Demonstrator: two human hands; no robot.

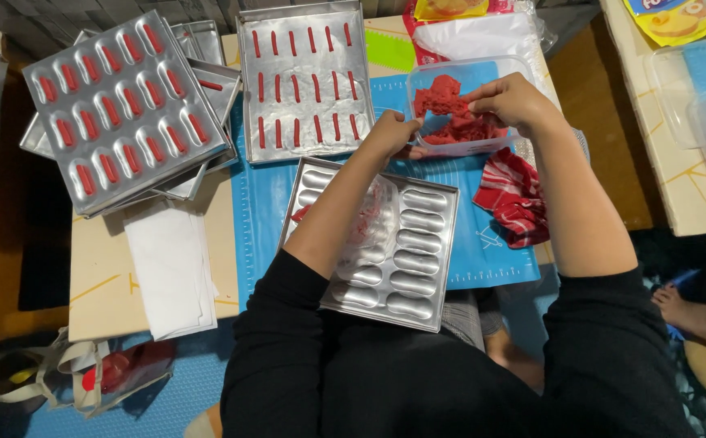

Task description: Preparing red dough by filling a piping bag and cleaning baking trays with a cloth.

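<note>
The person wore a plain black top with short sleeves that ended just above the elbows, leaving both forearms bare. The left hand [391,134] and right hand [509,99] were bare too, without gloves, rings, bracelets or a watch in view.

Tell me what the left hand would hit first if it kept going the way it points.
The left hand points toward the clear plastic tub; it would likely meet the tub's near wall first, then the red dough.

Both hands at a clear tub [515,66] of red dough [450,113]: right hand [509,101] pinches it, left hand [392,135] at the rim. Empty oval-mould tray [418,259] lies below.
</note>
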